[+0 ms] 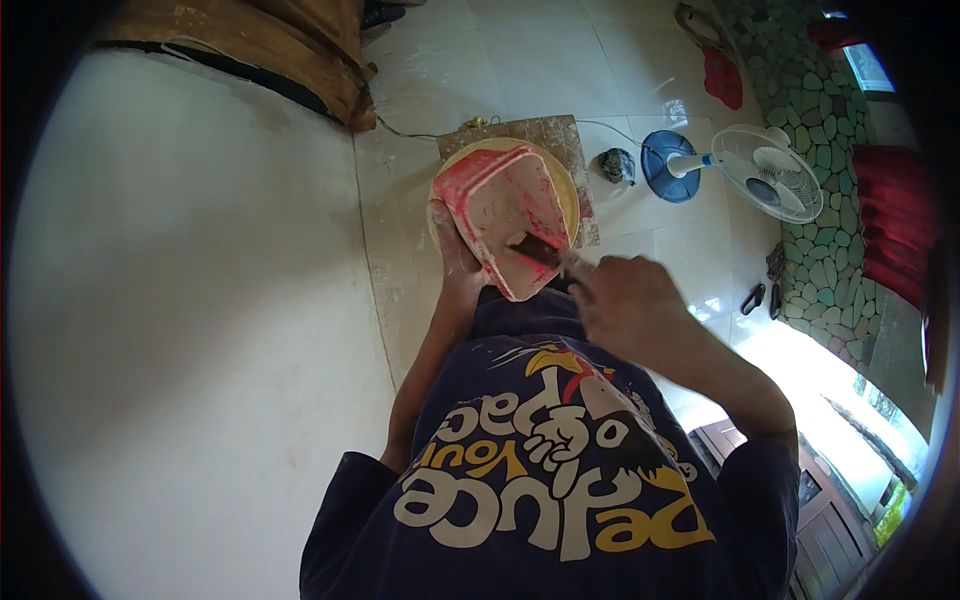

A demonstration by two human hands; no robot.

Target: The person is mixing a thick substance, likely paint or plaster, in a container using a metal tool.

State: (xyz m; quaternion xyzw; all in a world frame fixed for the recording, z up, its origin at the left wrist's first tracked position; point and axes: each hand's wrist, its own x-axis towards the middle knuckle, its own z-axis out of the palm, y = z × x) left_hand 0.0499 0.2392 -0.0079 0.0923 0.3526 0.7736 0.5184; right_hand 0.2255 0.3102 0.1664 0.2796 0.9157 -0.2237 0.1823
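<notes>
A red square-sided tub (507, 212), smeared inside with pale plaster-like paste, is tilted toward me in front of my body. My left hand (455, 250) grips it by its left side, fingers mostly behind the wall. In my right hand (625, 300), closed around its handle, is a scraper (537, 250) whose dark blade reaches into the tub. A dab of pale paste sits at the blade's tip. Behind the tub shows the rim of a round cream-coloured basin (572, 205), mostly hidden by the tub. The basin stands on a stained board (555, 130).
A white wall (190, 280) runs close along my left. To the right stand a fan (765, 185) with a blue base and a dark crumpled bundle (617, 166). A brown cover (270, 50) hangs at upper left; sandals (753, 298) lie by the stone-patterned wall.
</notes>
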